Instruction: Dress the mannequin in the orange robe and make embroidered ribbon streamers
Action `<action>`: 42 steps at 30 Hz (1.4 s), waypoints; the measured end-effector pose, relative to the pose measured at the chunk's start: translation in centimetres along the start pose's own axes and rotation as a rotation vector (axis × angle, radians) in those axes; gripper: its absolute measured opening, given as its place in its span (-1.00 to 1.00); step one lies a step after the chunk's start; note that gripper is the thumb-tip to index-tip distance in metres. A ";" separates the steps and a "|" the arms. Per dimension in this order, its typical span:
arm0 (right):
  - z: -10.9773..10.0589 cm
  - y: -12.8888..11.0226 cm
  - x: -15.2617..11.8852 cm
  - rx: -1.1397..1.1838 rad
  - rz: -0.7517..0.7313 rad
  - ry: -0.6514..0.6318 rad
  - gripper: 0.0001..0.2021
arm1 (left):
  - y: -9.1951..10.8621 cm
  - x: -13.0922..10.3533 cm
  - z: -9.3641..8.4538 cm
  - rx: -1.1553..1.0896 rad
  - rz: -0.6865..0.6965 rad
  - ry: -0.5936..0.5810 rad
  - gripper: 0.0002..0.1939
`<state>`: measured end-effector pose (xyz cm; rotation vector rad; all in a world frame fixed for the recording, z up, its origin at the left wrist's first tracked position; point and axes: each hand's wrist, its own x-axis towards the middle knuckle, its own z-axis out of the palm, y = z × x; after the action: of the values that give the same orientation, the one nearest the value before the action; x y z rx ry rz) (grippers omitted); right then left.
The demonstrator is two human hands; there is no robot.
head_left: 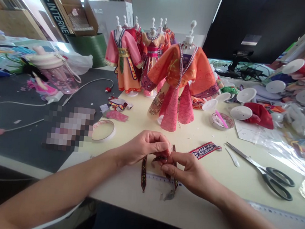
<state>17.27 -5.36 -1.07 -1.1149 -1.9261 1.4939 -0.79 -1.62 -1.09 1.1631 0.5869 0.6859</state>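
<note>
My left hand and my right hand meet over the pale table near its front edge. Fingertips of both are pinched on a narrow dark embroidered ribbon, whose pointed end hangs below the left hand. More of the ribbon dangles under the right fingers; its folded middle is partly hidden by them. Beneath lies a ruler, with a small grey scrap in front. Just beyond my right hand is a wide red-edged patterned trim. Black-handled scissors rest further right, blades slightly apart.
A small orange and pink robe stands on a white stand behind my hands, with more dressed stands beyond. Tape rolls lie on either side. A cup is at left, a monitor at back right, another ruler front right.
</note>
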 end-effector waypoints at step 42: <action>-1.3 -0.5 -0.7 -0.023 -0.018 0.118 -0.88 | 1.1 -0.7 -0.3 0.193 0.053 0.015 -0.82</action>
<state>18.47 -5.24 -0.11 -1.1654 -1.8721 1.3682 -1.69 -1.69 -0.10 1.3578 0.6479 0.6947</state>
